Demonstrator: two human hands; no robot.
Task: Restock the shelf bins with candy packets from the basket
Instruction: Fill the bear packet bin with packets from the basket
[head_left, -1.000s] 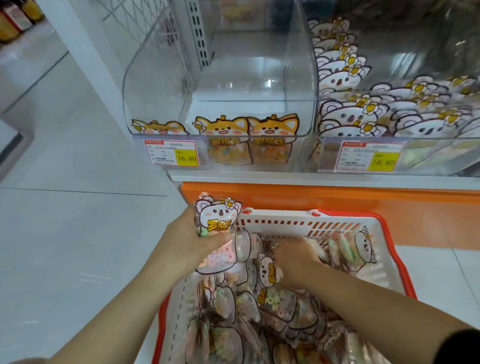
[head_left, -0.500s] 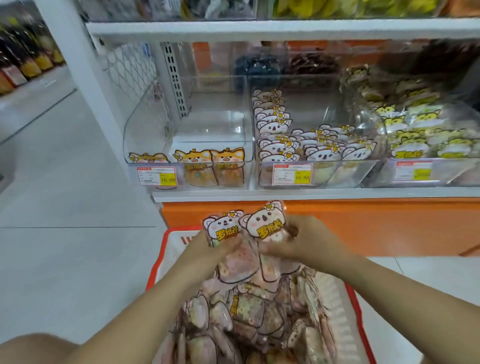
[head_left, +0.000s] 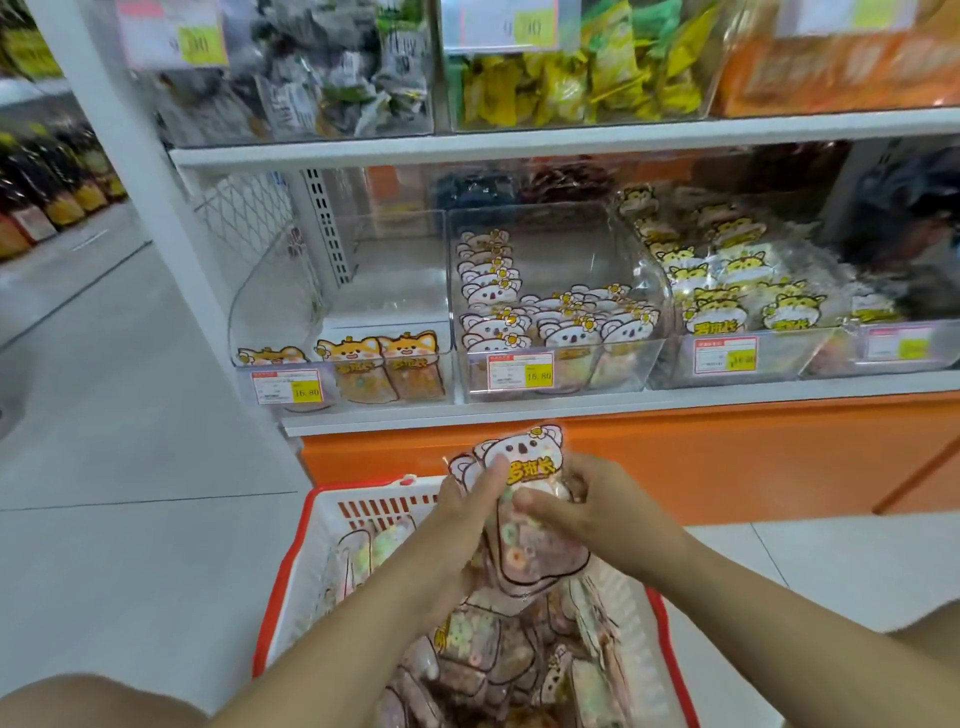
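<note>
Currently both hands hold a small stack of koala packets upright above the red basket, koala header up. Left hand has its grip clenched on the left edge, thumb pressed across the front near the header; right hand clamps the right edge. Likely squaring the packets so they go in as one block. At least two headers are visible, one behind the other; exact count unclear.

Header-up orientation matches the koala bin, where the stock stands in rows facing forward. That bin is the middle one on the lower shelf, straight above the hands, with open space at back right, so that's the probable target. The fox bin to its left is nearly empty but holds a different design. More packets lie loose in the basket, so plenty is left to do.
</note>
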